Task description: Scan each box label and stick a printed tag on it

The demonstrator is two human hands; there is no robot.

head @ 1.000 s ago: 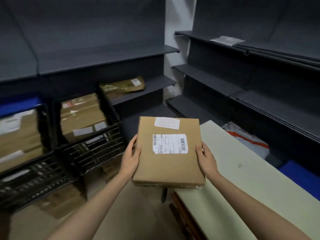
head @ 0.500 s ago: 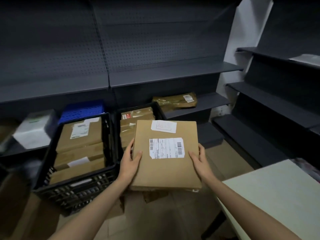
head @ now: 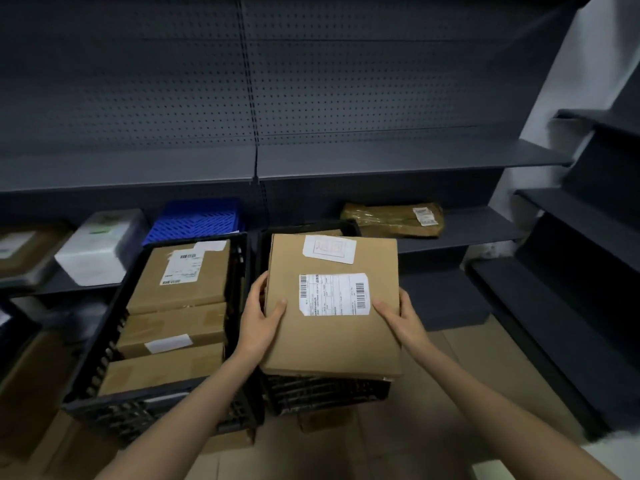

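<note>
The flat box [head: 332, 306] hangs over the right-hand black crate [head: 325, 393], your left hand [head: 259, 323] and right hand [head: 401, 320] gripping its side edges. Lower it level, or a corner may catch the rim and slip your fingers.

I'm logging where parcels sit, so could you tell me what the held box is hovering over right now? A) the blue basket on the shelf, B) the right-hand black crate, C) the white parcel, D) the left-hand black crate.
B: the held box, gripped at its sides by the left hand and right hand, covers the right-hand black crate.
</note>
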